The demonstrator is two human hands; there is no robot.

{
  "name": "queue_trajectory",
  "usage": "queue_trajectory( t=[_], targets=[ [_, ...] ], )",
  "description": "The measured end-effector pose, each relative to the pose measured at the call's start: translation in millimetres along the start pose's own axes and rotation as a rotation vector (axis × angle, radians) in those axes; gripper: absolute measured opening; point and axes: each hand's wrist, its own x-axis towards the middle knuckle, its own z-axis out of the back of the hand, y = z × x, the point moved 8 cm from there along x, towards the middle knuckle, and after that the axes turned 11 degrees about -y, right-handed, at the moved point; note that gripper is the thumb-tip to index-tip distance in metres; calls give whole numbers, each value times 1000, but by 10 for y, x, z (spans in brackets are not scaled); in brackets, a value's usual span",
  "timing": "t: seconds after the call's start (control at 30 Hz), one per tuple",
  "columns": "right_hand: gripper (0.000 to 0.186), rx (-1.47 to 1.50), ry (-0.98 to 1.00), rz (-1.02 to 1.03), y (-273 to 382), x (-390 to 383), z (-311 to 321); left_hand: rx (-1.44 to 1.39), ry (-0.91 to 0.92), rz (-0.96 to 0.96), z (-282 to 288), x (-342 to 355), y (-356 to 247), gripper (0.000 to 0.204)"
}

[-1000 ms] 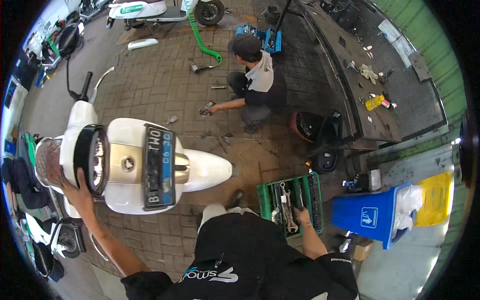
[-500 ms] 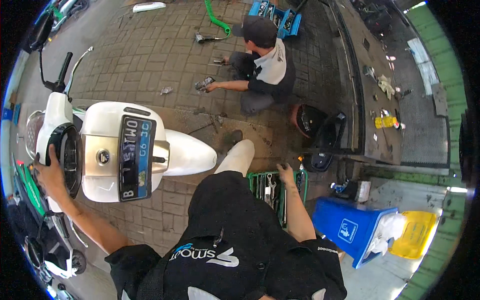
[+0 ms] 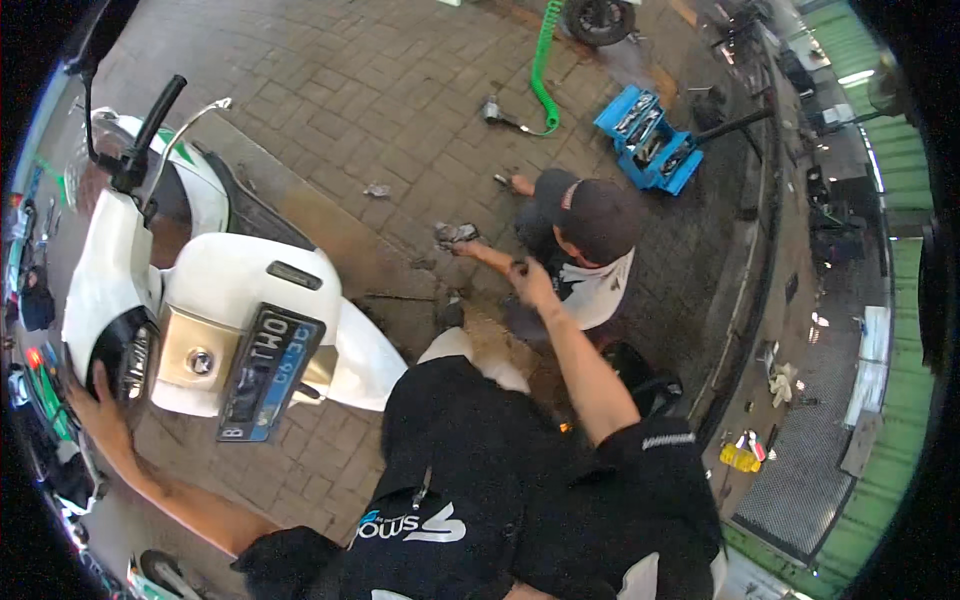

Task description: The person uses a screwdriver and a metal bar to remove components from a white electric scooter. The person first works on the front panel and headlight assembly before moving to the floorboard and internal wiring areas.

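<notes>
A white scooter [image 3: 262, 262] with a gold front panel and a dark plate stands at my left. My left hand [image 3: 98, 408] grips the lower edge of its headlight housing, thumb and fingers on either side. Raised in front of me, my right hand [image 3: 535, 284] has curled fingers. Something dark shows at its fingertips, too small to name. Beyond it a co-worker [image 3: 598, 225] in a dark cap squats on the paving. One of the co-worker's hands is at a greyish metal part [image 3: 457, 234], and the other holds a small tool [image 3: 503, 181].
An open blue toolbox [image 3: 650, 140] lies past the co-worker, near an air tool [image 3: 492, 110] on a coiled green hose [image 3: 543, 85]. A small wheel [image 3: 600, 20] shows at the top. On the bench at right are a yellow bottle [image 3: 741, 458] and a rag [image 3: 783, 383].
My right hand has left the green tool rack and risen forward toward the co-worker. The view has swung, and the rack and bins are out of sight. My left hand stays on the scooter.
</notes>
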Motion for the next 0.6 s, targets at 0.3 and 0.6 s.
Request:
queue_trajectory(
  t=[0.3, 0.6],
  targets=[
    [49, 36, 223, -21, 440, 1180, -529, 40, -8, 63, 270, 130, -611, 56],
    [30, 35, 101, -338, 3, 1996, -602, -763, 108, 118, -664, -665, -3236, 38]
  ],
)
